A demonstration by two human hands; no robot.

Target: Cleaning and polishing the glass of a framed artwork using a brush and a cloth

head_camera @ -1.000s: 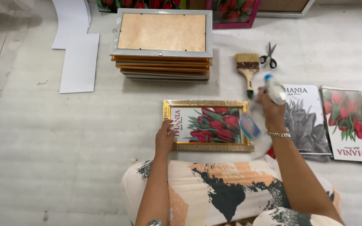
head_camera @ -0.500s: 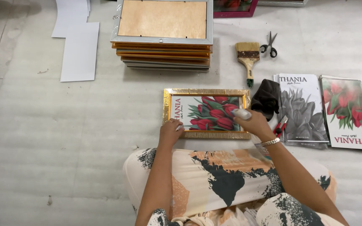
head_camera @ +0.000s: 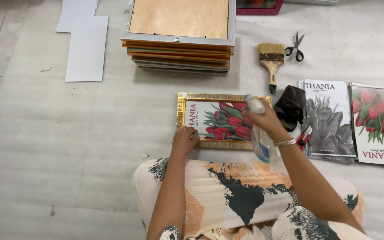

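Foam sheeting, pale and ribbed, covers the whole floor, with a chunky stack of wood-backed frames up top, flat glossy tulip prints off to the right, then a bristle brush, a crumpled dark cloth and little black scissors. Right in front of the knees lies a gold-edged frame with red tulips, left hand resting loosely curled on its lower left corner, while the right hand has its grip clenched around a clear plastic spray bottle over the frame's right side.
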